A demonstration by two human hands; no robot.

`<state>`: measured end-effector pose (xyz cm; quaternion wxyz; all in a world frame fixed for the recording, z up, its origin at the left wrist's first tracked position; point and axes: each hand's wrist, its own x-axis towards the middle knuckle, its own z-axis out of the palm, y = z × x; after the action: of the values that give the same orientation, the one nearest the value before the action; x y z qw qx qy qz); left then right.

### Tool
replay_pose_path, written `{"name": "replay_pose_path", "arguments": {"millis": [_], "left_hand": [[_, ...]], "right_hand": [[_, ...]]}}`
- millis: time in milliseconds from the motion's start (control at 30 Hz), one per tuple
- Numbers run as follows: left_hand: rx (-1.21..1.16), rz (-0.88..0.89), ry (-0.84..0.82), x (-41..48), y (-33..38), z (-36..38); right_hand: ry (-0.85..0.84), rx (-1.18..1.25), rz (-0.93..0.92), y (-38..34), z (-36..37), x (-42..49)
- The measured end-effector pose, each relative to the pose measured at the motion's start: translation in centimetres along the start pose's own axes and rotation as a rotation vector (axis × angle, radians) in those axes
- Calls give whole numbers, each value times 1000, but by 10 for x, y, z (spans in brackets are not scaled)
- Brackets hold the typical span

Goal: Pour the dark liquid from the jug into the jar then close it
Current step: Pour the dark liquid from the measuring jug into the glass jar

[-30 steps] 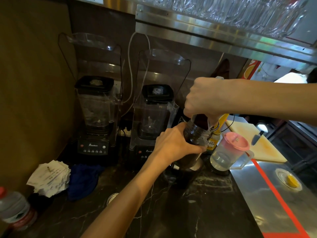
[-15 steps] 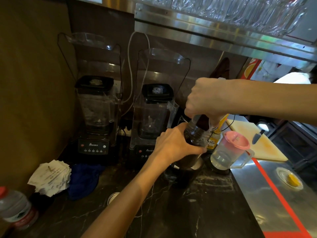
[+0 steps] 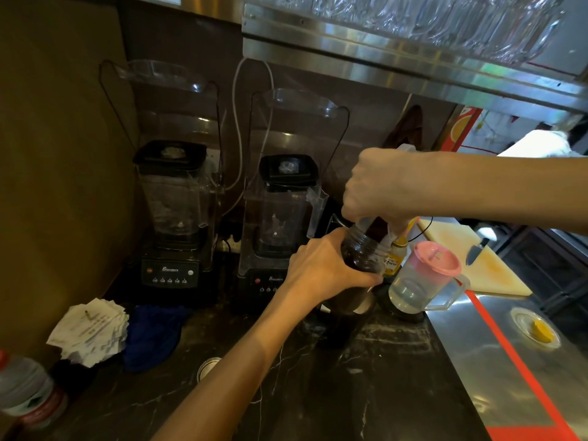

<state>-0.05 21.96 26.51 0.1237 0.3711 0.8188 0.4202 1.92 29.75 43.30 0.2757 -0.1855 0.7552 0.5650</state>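
Under my right hand [image 3: 378, 186], which is fisted with the fingers curled tight round the jug [image 3: 377, 226], the jug's clear body tips steeply down, dark liquid showing in the part that juts below my knuckles; most of it is hidden inside the fist. Just beneath those fingers sits the jar [image 3: 358, 253], its ribbed mouth meeting the jug's lower end, though I cannot tell whether the two touch. My left hand [image 3: 321, 268] wraps the jar from the near side, fingers [image 3: 366, 279] pressed together and curled across its front, thumb up by the neck. Below that grip the jar's body runs down to the dark marble counter [image 3: 366, 393]; whether its base rests there I cannot tell. Right of my left fingertips, just beside them, stands a small yellow-labelled bottle [image 3: 394, 259], and past it a clear pitcher with a pink lid [image 3: 426, 278]. Left of my left wrist are two blenders [image 3: 280, 218], well apart from the jar. A knife [image 3: 476, 250] lies on the cutting board [image 3: 471, 265] beyond the pitcher.
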Motion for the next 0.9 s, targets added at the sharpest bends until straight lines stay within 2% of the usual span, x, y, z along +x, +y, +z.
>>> {"name": "replay_pose_path", "arguments": {"millis": [533, 900], "left_hand": [[10, -12, 9, 1, -1, 1], [-8, 1, 21, 0, -3, 1]], "right_hand": [[-17, -9, 43, 1, -3, 4], [-90, -62, 47, -7, -8, 8]]}}
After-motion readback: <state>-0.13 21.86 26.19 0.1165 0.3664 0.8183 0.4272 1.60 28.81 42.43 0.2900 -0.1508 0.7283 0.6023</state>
